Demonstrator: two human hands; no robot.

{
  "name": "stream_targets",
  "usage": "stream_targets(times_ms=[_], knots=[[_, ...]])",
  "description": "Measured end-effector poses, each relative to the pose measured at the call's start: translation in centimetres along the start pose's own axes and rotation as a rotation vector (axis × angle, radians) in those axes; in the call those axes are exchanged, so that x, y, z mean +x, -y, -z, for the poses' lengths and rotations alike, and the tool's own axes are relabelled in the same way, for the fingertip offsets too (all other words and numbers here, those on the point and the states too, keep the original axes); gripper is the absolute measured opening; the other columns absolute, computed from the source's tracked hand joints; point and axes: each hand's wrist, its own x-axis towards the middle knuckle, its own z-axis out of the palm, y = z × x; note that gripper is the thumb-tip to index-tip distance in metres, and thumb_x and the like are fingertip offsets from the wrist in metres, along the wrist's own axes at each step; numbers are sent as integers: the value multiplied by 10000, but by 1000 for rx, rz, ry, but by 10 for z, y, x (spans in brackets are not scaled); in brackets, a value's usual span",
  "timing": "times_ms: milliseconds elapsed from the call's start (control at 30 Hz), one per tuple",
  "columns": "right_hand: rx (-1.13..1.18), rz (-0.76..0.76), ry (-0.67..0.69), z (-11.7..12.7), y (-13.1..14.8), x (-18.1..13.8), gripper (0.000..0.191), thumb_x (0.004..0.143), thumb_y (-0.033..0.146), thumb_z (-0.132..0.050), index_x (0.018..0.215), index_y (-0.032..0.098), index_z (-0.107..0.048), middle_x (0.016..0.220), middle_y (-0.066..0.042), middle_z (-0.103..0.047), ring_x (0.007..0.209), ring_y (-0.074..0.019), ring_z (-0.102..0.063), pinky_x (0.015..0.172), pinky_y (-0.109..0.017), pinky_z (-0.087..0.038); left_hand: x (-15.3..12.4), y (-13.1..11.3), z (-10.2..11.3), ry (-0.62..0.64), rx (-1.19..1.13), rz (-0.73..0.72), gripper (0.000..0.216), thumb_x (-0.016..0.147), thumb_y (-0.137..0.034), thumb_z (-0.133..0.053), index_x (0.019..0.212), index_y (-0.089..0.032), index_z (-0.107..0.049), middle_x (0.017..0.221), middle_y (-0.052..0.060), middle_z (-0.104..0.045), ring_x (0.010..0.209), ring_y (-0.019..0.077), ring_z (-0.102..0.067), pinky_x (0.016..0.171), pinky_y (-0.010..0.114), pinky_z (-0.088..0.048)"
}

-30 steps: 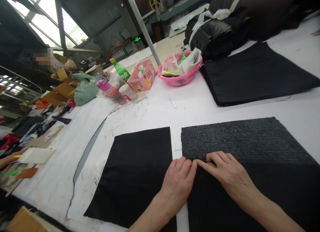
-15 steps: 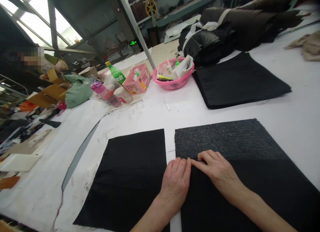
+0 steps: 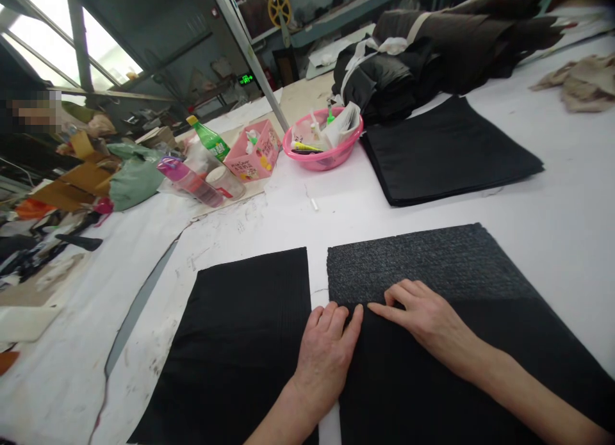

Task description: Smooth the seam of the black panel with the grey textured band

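A black fabric piece (image 3: 408,381) lies over a speckled dark grey layer (image 3: 403,259), whose upper band shows beyond the black edge. My left hand (image 3: 324,352) rests palm down at the left corner of that edge, thumb spread from its bent fingers. Just to the right, my right hand (image 3: 430,320) presses on the same edge, its thumb stretched toward the left thumb and its fingers bent apart on the grey band. The thumbs are a small gap apart. Another black fabric piece (image 3: 245,342) lies flat to the left, partly behind my left forearm.
The white-covered table (image 3: 269,227) has a long slit at left. Beyond the fabric are a pink basin (image 3: 331,160), a pink box (image 3: 254,153), a green bottle (image 3: 209,137), a stack of black fabric (image 3: 451,157) and a chalk-like white stick (image 3: 314,204). Fabric rolls (image 3: 446,41) lie behind.
My thumbs have moved apart along the black edge, and the left thumb has spread from its fingers. The whole view has shifted slightly; the fabric pieces keep their places.
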Motion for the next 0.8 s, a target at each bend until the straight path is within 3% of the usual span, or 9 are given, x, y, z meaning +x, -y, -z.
stream_targets(times_ms=[167,300,567,800], knots=[[-58,23,-3,-1,7,2,343,1052,171,-291,1219,191,-589,946,-75,-487,869,-224,-455,780,-377,-345,4,-1,-1,-2,81,-79,418,989,-112,-340,1391,-124,-456,1242,103,-545,1222,252,-461,1028,428,-397],[-55,15,-18,2,7,2,306,1053,174,-324,1168,188,-607,931,-68,-499,884,-219,-469,812,-380,-347,10,-3,1,48,100,-161,405,991,-115,-336,1377,-83,-455,1238,108,-542,1178,221,-487,1015,378,-411],[-1,-16,-32,13,-13,-18,303,1070,204,-355,1234,287,-595,953,-43,-521,865,-191,-477,777,-345,-336,16,-5,3,98,109,-159,478,970,-104,-381,1447,-126,-370,1197,101,-544,1126,235,-513,964,402,-440],[-32,-30,-25,14,-10,-21,314,1061,195,-347,1229,265,-603,960,-57,-522,873,-200,-480,780,-349,-348,19,-8,6,106,92,-181,476,968,-96,-374,1444,-106,-366,1235,108,-524,1175,246,-480,1001,400,-414]])
